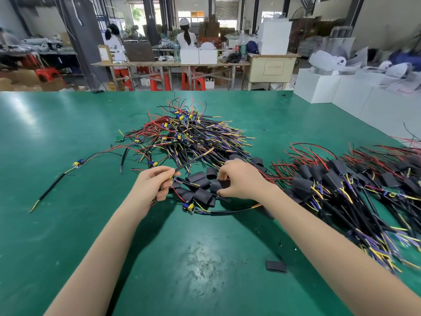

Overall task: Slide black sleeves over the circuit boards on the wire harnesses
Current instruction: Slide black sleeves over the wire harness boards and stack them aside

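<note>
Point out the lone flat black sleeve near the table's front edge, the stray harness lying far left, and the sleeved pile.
Lone flat black sleeve [275,266], head view, its middle.
Stray harness [78,163], head view, its circuit board.
Sleeved pile [332,179], head view, one sleeve.

Tabletop [68,137]: green, smooth, semi-glossy w/ glare, scuffed near front. Sleeves [197,179]: matt black, soft-looking tubing. Harness wires [205,133]: glossy plastic insulation, red/yellow/purple/black. Boards [119,138]: green, bare.

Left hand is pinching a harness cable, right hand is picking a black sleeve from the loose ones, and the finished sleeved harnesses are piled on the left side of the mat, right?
Not quite: the head view shows the sleeved harnesses piled on the right side of the green mat. The left hand does pinch a harness cable, and the right hand is at a black sleeve.
</note>
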